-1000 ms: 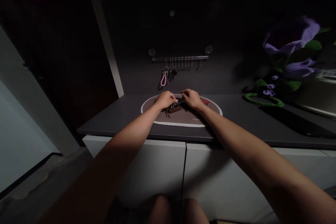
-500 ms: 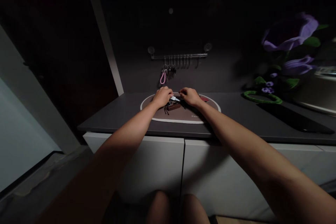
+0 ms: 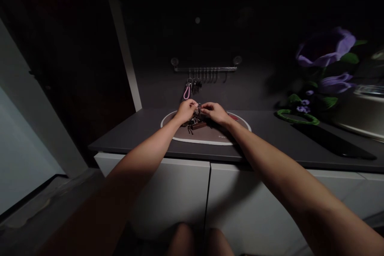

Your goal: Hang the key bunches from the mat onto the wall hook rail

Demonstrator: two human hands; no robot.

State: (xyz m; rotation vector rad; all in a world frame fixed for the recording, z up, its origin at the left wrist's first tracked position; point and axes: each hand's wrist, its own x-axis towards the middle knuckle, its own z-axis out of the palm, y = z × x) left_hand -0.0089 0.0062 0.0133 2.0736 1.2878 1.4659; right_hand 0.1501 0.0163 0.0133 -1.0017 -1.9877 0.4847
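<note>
Fingers pinched, my left hand grips a small bunch of keys just above the oval brown mat. From the other side, my right hand closes thumb and fingertips on the ring of the same bunch; the fine parts are too small and dark to make out. Below the hands, a brown bar-shaped fob with dark cords lies on the mat among other dark keys. A red flat item shows partly behind my right wrist.
A clear hook rail is fixed to the wall behind, with a pink-looped key ring and other keys hanging at its left. To the right are purple fabric flowers, a green ring and a dark flat slab. White cupboard doors stand below.
The pale flat piece between my hands is no longer visible. My right hand has moved left to meet the keys in my left hand. The view has tilted slightly upward.
</note>
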